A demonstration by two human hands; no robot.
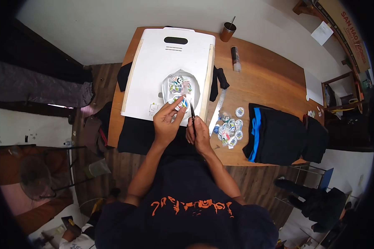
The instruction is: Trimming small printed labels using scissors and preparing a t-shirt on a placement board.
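Head view: landmark is the large flat white panel (151, 58) with a dark oval slot near its far edge. Both bare hands work over its near right part. The left hand (166, 128) has thumb and index finger narrowed in a pinch on a small round white printed cut-out with blue and green marks (183, 103), above the panel's near right part. The right hand (199, 135), at the panel's near edge, has its fingers closed around a slim black pointed tool (192, 114); exact kind unclear. Tool tip lies just beside the cut-out; contact cannot be told.

Under and beyond the hands, a round white-walled recess or dish (197, 88) sits at the panel's near right part, holding colourful printed scraps (176, 83). The panel rests on a brown wooden table (274, 74). Right of the panel: a straight silver-grey ruler (217, 110), a loose heap of printed cut-outs (227, 132), and, farther right, folded black cloth with a bright blue strip (280, 135). Beyond the panel's far right corner: a brown metallic cup (227, 34) with a thin stick upright in it.
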